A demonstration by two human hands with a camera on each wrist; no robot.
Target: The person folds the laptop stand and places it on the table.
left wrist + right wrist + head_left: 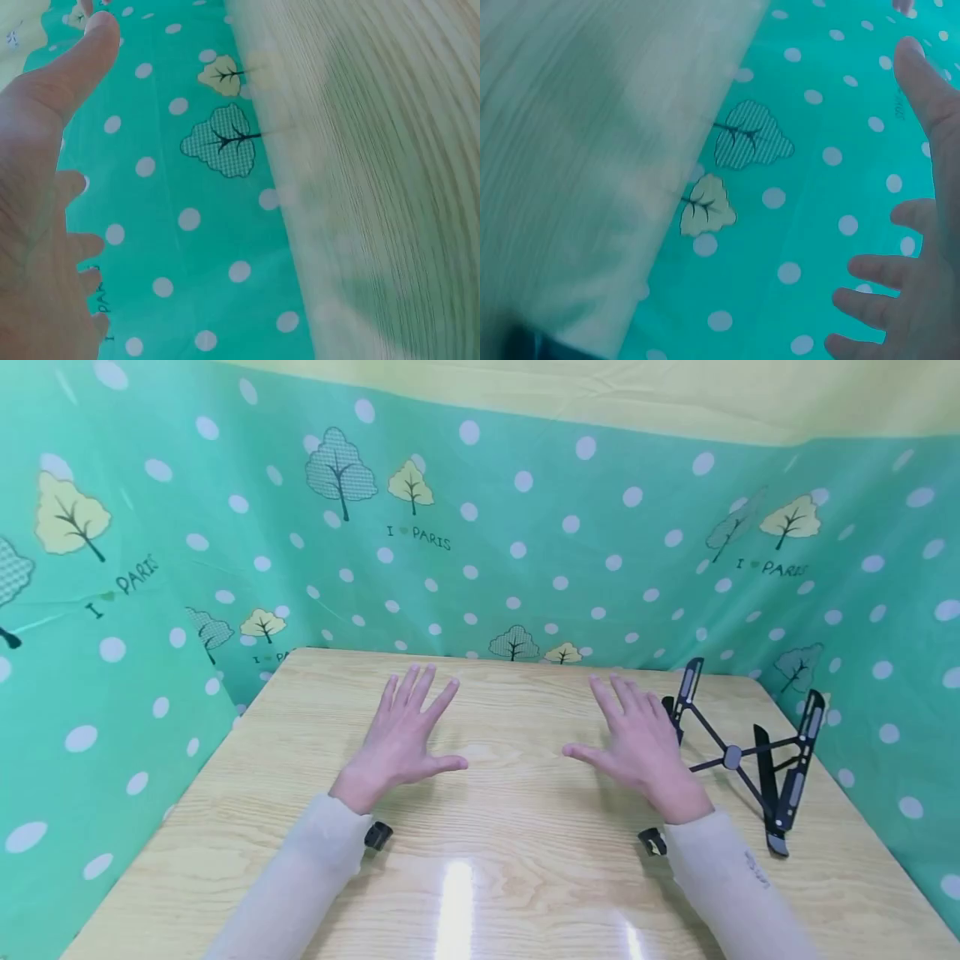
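Observation:
My left hand [397,731] is held over the table with its fingers spread and its thumb pointing inward. Facing it, my right hand [637,739] has its fingers straight and apart, thumb also turned inward. Neither hand holds anything. A black folding stand [732,757], with crossed struts and padded arms, is just right of the right hand, which hides part of it in the head view. The left wrist view shows the left thumb [82,64] extended; the right wrist view shows the right hand [922,255] with outstretched fingers.
The light wood table [517,827] has its far edge against a green dotted curtain [525,552] printed with trees. The curtain also borders the left and right sides. Small black devices [378,836] sit at both wrists.

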